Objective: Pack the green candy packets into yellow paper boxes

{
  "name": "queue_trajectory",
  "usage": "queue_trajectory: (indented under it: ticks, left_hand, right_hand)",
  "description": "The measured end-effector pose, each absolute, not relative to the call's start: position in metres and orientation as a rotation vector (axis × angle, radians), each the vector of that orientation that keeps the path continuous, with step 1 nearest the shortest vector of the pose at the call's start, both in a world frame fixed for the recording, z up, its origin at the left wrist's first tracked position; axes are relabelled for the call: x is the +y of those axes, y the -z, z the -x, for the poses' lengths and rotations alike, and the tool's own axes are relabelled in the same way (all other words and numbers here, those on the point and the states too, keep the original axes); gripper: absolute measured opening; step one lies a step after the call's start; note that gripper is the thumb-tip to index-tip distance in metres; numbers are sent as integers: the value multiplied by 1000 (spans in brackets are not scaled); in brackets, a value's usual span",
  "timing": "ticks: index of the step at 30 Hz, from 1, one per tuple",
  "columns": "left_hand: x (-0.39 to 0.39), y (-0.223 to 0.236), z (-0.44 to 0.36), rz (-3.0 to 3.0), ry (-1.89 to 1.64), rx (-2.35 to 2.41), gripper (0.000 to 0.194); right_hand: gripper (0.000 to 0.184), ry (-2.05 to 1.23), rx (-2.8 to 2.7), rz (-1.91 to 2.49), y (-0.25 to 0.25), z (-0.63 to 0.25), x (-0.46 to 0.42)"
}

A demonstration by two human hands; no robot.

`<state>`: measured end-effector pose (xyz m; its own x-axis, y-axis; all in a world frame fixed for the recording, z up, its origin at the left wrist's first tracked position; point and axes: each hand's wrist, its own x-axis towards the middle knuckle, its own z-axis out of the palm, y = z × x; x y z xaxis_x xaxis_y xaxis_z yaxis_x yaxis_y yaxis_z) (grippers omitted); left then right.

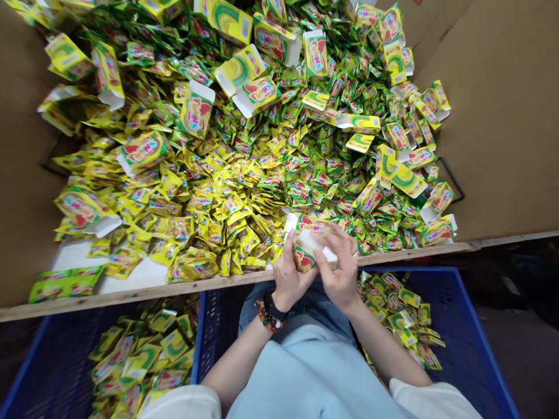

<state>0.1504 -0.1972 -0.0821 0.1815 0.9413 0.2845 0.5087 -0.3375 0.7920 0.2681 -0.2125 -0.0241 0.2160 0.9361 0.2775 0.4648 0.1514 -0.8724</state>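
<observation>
My left hand (290, 278) is closed around a small yellow, green and red candy box (304, 259), held just over the front edge of the table. My right hand (341, 269) is at the box's right side, its thumb and fingers closed on the white flap end; the fingertips are slightly blurred. Right behind the hands lies a second candy box (308, 223) with a white flap sticking out. Small yellow candy sachets (236, 203) are heaped beyond my left hand, and green candy sachets (323, 180) beyond my right.
Several loose cartons (197, 110) lie over the heap. Cardboard walls (498, 128) stand at both sides. Under the wooden table edge (144, 294), a left blue crate (56, 355) and a right blue crate (471, 331) hold filled-looking boxes. A green sachet strip (65, 284) lies front left.
</observation>
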Motion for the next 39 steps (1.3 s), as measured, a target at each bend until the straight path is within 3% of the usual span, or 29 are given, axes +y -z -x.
queue_trajectory:
  ticks: [3, 5, 7, 13, 23, 28, 29, 32, 36, 39]
  left_hand:
    - [-199, 91, -151, -2062, -1253, 1280, 55]
    - [-199, 94, -152, -2133, -1261, 1233, 51]
    - [-199, 94, -153, -2114, -1229, 1267, 57]
    - [-196, 83, -155, -2145, -1084, 1285, 53]
    - [-198, 83, -154, -2068, -1062, 1334, 47]
    - [-195, 63, -138, -2203, -929, 1060, 74]
    - [-193, 58, -134, -2219, -902, 1068, 72]
    - [-179, 48, -125, -2182, -908, 1325, 35]
    - [-148, 40, -120, -2255, -943, 1593, 20]
    - [-123, 30, -110, -2353, -897, 1758, 17]
  right_hand:
    - [55, -1002, -1067, 1346, 28, -269, -209]
    - [50, -1276, -992, 1233, 30, -268, -209]
    - [41, -1321, -1048, 1177, 31, -264, -211]
    - [28, -1050, -1067, 1313, 32, -261, -215]
    - [37, -821, -1404, 1230, 45, -259, -214]
    - [29, -568, -1601, 1645, 25, -305, -252]
    - [27, -477, -1650, 1850, 21, -321, -261]
    - [25, -233, -1804, 2256, 22, -361, -270]
    - [48, -41, -1941, 2027, 50, -370, -228]
    - [45, -45, -1966, 1849, 71, -363, -186]
